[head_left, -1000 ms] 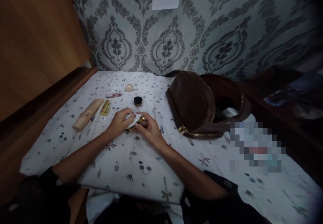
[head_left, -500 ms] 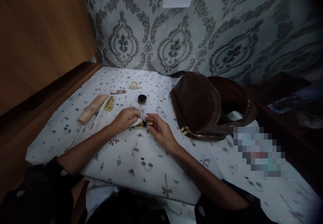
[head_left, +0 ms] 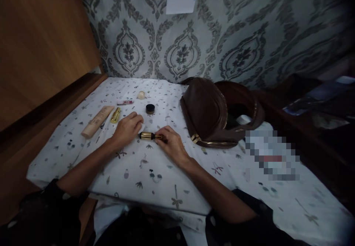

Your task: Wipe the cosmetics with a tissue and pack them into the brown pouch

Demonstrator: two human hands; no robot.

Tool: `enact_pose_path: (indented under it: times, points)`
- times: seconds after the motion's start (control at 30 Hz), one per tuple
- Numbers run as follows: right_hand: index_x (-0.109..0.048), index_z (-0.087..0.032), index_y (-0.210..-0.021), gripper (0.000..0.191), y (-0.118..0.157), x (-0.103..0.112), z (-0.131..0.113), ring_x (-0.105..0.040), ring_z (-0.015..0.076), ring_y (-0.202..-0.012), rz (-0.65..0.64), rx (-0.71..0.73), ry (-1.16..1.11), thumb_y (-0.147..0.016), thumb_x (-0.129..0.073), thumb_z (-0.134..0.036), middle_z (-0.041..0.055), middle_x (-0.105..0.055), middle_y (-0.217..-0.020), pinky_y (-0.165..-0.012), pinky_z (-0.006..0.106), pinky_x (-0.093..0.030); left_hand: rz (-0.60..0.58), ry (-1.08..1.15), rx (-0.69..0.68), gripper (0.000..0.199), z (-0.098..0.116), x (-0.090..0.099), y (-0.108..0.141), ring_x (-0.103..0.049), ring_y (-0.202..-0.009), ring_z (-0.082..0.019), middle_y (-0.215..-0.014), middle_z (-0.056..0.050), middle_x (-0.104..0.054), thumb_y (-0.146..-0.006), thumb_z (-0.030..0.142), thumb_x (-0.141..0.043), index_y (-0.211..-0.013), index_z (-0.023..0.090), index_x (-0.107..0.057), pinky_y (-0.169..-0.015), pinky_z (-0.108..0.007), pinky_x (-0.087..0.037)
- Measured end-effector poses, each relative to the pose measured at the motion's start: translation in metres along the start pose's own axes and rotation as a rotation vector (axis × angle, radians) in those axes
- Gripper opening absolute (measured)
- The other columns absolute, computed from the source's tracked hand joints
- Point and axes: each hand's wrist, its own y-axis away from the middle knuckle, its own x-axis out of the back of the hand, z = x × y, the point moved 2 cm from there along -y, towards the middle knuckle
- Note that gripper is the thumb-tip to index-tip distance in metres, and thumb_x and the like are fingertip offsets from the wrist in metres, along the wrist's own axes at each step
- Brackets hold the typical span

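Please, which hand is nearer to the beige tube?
Left. The left hand is to the right of the beige tube; the right hand is farther right, holding a gold-and-black item.

The gold-and-black bottle [head_left: 147,135] has a glossy, metallic-looking barrel, matched by the bright, reflective gold vial [head_left: 115,115]. The beige tube [head_left: 97,122] appears to be smooth, low-sheen plastic; the black lid [head_left: 150,106] of the small jar [head_left: 150,111] looks smooth and dark. The brown bag [head_left: 203,107] shows a smooth, leather-like surface with a soft sheen and a shiny, metallic-looking zip pull [head_left: 195,138]. Matt printed cloth [head_left: 124,187] covers the table; the cabinet panel [head_left: 47,43] is smooth, wood-grained, faintly lustrous. The white sheet [head_left: 181,0] resembles matt paper.
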Motion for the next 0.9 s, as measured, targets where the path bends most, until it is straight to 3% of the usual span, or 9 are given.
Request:
enact_pose_path:
  times: [0.1,0.2,0.4,0.53,0.67,0.9]
  points:
    - [-0.064,-0.02,-0.087,0.012,0.001,0.0,-0.002,-0.056,0.0139,-0.076,-0.019,0.021,0.027,-0.082,-0.061,-0.009,0.0005,-0.056,-0.085,-0.071,0.026,-0.046,0.065,-0.013,-0.117,0.02,0.022,-0.006,0.005,-0.057,-0.079,-0.016,-0.089,-0.003,-0.057,-0.094,0.017,-0.042,-0.096,0.018,-0.061,-0.072,-0.028,-0.046]
    - [-0.063,-0.019,-0.084,0.011,0.002,-0.001,-0.002,-0.057,0.0146,-0.077,-0.019,0.024,0.086,-0.082,-0.062,-0.008,0.001,-0.059,-0.085,-0.071,0.026,-0.044,0.038,-0.154,-0.288,0.021,0.038,-0.017,0.012,-0.056,-0.085,-0.019,-0.089,-0.005,-0.059,-0.096,0.02,-0.041,-0.095,0.017,-0.062,-0.071,-0.029,-0.047]
    - [-0.065,-0.02,-0.08,0.008,0.005,0.0,0.0,-0.055,0.0201,-0.086,-0.002,0.054,0.283,-0.08,-0.07,-0.013,0.003,-0.063,-0.081,-0.076,0.031,-0.043,0.029,-0.326,-0.434,0.021,0.033,-0.023,0.021,-0.054,-0.086,-0.02,-0.087,-0.005,-0.059,-0.099,0.021,-0.041,-0.096,0.018,-0.062,-0.066,-0.029,-0.048]
    - [-0.067,-0.02,-0.083,0.006,0.004,0.001,-0.001,-0.055,0.0195,-0.088,-0.026,0.026,0.287,-0.082,-0.071,-0.016,0.0033,-0.065,-0.084,-0.077,0.03,-0.043,0.0,-0.387,-0.39,0.018,0.02,-0.02,0.023,-0.055,-0.089,-0.019,-0.09,-0.005,-0.059,-0.097,0.017,-0.044,-0.096,0.019,-0.061,-0.064,-0.027,-0.048]
    - [-0.068,-0.019,-0.086,0.002,0.002,0.004,-0.003,-0.055,0.0194,-0.089,-0.077,-0.031,0.281,-0.085,-0.068,-0.018,0.0035,-0.064,-0.084,-0.078,0.03,-0.043,-0.014,-0.354,-0.242,0.018,0.005,-0.017,0.026,-0.054,-0.09,-0.019,-0.09,-0.005,-0.058,-0.098,0.018,-0.043,-0.093,0.019,-0.061,-0.069,-0.027,-0.048]
    - [-0.065,-0.019,-0.096,0.017,0.004,0.007,-0.002,-0.055,0.0189,-0.088,-0.092,-0.047,0.236,-0.081,-0.066,-0.01,0.0033,-0.061,-0.09,-0.079,0.031,-0.042,-0.051,-0.273,-0.124,0.024,-0.006,-0.01,0.022,-0.054,-0.08,-0.018,-0.084,-0.004,-0.054,-0.1,0.021,-0.037,-0.085,0.019,-0.056,-0.071,-0.029,-0.048]
